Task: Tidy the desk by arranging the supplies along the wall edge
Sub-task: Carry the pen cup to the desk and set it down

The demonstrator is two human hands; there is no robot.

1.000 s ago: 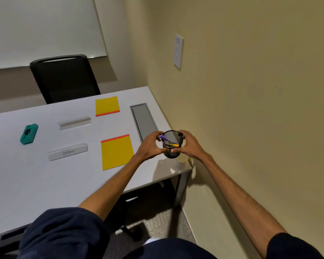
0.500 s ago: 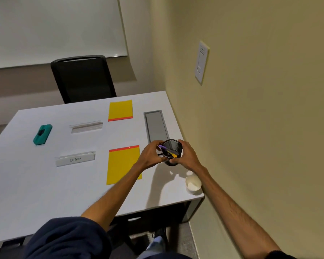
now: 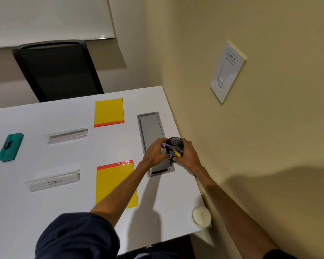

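If aloft, left hand (image 3: 154, 153), right hand (image 3: 189, 155) round cup (image 3: 174, 145).

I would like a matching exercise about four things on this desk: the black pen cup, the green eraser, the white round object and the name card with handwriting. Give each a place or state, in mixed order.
Things
1. black pen cup
2. green eraser
3. white round object
4. name card

Places or states
A. leftmost, farthest from the wall
B. near corner of the desk, beside the wall
C. gripped by the left hand and right hand
D. directly left of the nearer yellow pad

Pairs: 1-C, 2-A, 3-B, 4-D
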